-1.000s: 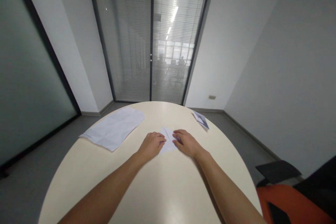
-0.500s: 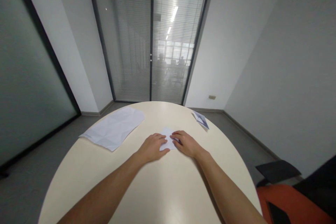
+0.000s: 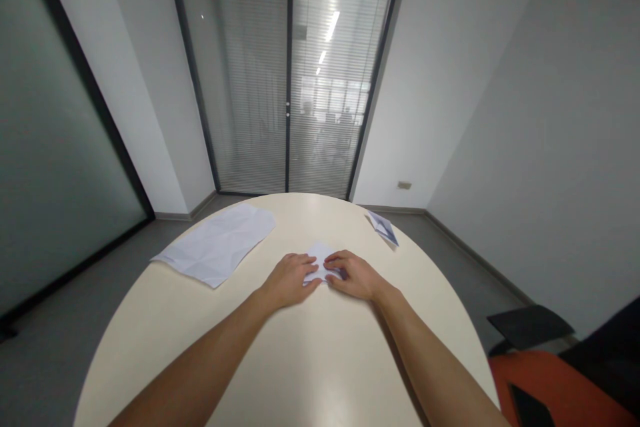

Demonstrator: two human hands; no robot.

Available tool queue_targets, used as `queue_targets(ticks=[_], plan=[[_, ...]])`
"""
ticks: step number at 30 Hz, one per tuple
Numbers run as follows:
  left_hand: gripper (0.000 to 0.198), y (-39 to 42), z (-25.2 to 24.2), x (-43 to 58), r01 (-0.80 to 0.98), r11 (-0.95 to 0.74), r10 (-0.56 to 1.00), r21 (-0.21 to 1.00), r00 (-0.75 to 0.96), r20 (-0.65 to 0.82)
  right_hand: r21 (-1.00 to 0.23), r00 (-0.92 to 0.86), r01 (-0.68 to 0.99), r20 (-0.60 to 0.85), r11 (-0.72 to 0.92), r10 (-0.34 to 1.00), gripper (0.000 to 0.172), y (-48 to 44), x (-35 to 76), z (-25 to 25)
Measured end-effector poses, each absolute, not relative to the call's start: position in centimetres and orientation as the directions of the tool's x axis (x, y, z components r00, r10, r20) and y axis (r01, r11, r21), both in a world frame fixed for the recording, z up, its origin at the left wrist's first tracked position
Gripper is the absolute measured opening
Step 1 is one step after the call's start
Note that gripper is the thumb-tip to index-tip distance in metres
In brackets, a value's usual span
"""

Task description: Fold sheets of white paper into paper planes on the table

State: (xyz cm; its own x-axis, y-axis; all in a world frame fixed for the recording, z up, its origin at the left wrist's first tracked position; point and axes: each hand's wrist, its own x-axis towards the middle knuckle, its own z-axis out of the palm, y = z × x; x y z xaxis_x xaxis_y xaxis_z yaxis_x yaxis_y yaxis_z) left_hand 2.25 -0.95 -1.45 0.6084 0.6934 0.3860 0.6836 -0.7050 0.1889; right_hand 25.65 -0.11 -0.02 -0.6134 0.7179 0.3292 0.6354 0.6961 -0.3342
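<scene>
A small folded white paper (image 3: 320,255) lies near the middle of the round cream table (image 3: 300,360). My left hand (image 3: 290,278) rests on its left part, fingers curled and pressing down on it. My right hand (image 3: 353,274) covers its right part, fingers bent and pressed on the paper, thumb tip close to the left thumb. Most of the paper is hidden under both hands; only its far corner shows.
A large creased white sheet (image 3: 217,245) lies at the table's far left. A small folded paper shape (image 3: 384,227) sits at the far right edge. An orange and black chair (image 3: 565,380) stands at the lower right. Glass doors with blinds (image 3: 287,73) are behind the table.
Both hands have drawn together over the small paper. The near flap that showed between them a second ago is now folded under the hands, so less paper is visible.
</scene>
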Motion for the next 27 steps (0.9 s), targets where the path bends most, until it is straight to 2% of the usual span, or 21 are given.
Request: queue_targets(ticks=[7, 14, 21, 27], plan=[[0.029, -0.7, -1.6, 2.2, 0.682, -0.702, 0.694, 0.202, 0.595, 0.405, -0.329, -0.643, 0.608, 0.331, 0.723, 0.691, 0.033, 0.2, 25.8, -0.4], [0.027, -0.6, -1.3, 2.4, 0.7, -0.678, 0.716, 0.226, 0.559, 0.418, -0.371, -0.601, 0.648, 0.287, 0.665, 0.746, 0.031, 0.1, 25.8, -0.1], [0.028, -0.4, -1.2, 2.3, 0.747, -0.605, 0.781, 0.277, 0.488, 0.39, -0.433, -0.605, 0.629, 0.249, 0.646, 0.756, 0.035, 0.1, 25.8, 0.5], [0.027, -0.3, -0.9, 2.2, 0.827, -0.501, 0.846, 0.255, 0.407, 0.343, -0.489, -0.568, 0.656, 0.183, 0.575, 0.803, 0.035, 0.0, 26.7, 1.1]])
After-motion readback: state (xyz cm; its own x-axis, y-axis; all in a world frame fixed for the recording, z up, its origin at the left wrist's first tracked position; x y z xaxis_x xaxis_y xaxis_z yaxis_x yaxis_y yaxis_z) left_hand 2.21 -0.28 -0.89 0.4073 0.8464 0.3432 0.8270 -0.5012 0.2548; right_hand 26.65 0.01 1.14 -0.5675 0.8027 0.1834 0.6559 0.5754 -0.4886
